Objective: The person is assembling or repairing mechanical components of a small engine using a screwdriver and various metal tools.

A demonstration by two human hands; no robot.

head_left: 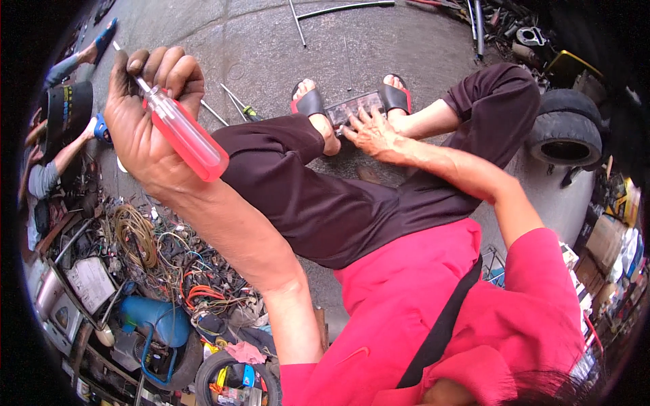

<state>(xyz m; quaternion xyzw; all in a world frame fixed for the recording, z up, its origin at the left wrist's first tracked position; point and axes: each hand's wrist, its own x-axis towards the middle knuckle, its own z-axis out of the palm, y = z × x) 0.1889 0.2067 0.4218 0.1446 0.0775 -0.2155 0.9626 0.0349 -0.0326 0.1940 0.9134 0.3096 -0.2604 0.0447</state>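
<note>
My left hand (152, 101) is raised at the upper left, its fingers curled round the shaft end of a screwdriver. The screwdriver (186, 139) has a clear red handle that lies across the palm toward my wrist, and its thin metal shaft pokes out past the fingertips. Low between my sandalled feet sits a dark, glossy rectangular block (338, 114), whose kind I cannot make out. My right hand (374, 135) rests on it with fingers spread, covering part of its near side.
Another screwdriver (250, 112) and metal rods lie on the concrete beyond my knee. Tangled wires (139, 237), a blue tank (156, 319) and a tyre (237, 379) crowd the left. Stacked tyres (565, 128) stand at right. Another person's legs and arm show at far left.
</note>
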